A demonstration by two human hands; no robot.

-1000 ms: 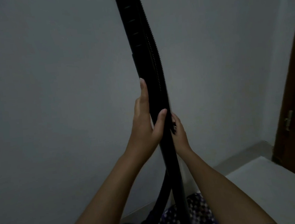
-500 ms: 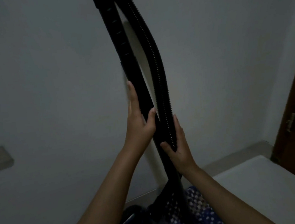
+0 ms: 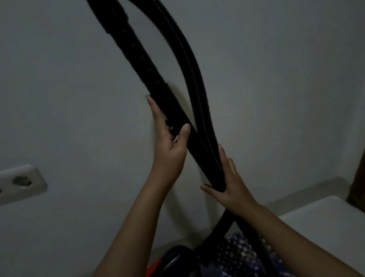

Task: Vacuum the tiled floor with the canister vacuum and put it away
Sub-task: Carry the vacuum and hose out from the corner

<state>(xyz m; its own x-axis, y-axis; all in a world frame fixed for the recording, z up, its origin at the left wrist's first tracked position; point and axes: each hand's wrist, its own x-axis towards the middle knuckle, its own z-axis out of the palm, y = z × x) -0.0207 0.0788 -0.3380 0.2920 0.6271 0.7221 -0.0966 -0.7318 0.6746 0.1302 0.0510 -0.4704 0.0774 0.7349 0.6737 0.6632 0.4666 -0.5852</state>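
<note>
Folding up the vacuum wand and hose for storage

The left hand (image 3: 169, 146) is gripping the rigid wand (image 3: 144, 68) at centre frame, while the right hand (image 3: 229, 180) is clasping the ribbed hose (image 3: 194, 80) beside it; the canister (image 3: 177, 269) is sitting at the lower centre by the wall, so vacuuming seems finished and stowing is underway.
</note>
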